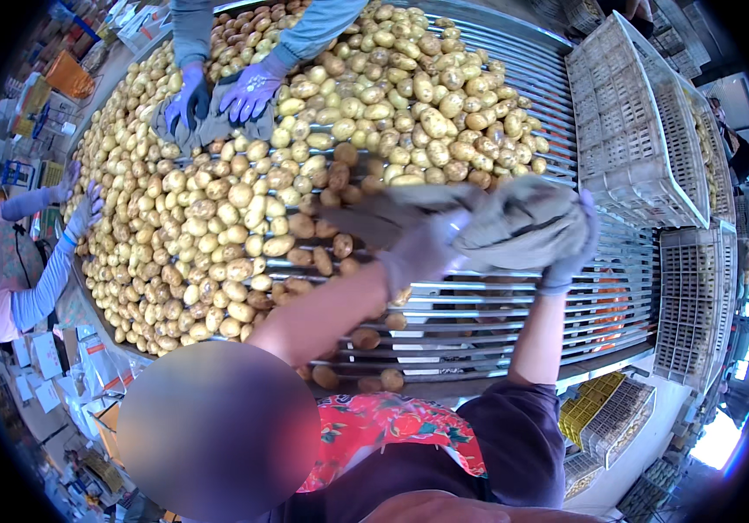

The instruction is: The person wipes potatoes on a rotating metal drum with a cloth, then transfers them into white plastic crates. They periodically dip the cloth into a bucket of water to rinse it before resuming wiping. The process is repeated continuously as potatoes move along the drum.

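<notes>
A grey cloth [522,225] is stretched between my two gloved hands above the metal rollers [514,324]. My left hand [427,251], smeared by motion, is closed on the cloth's left part. At the cloth's right end, my right hand [576,242] grips it with the fingers wrapped round the edge. The cloth's blurred left flap [383,216] hangs over some brownish potatoes [339,176]. A large heap of yellow potatoes [217,209] covers the left and far part of the rollers. Several loose potatoes [366,338] lie near my left forearm.
Across the rollers, a co-worker's purple-gloved hands [217,98] press a grey cloth on the potatoes. Another co-worker's gloved hand [85,209] touches the heap at the left. White plastic crates [627,122] stand along the right edge, with a yellow crate [590,403] below.
</notes>
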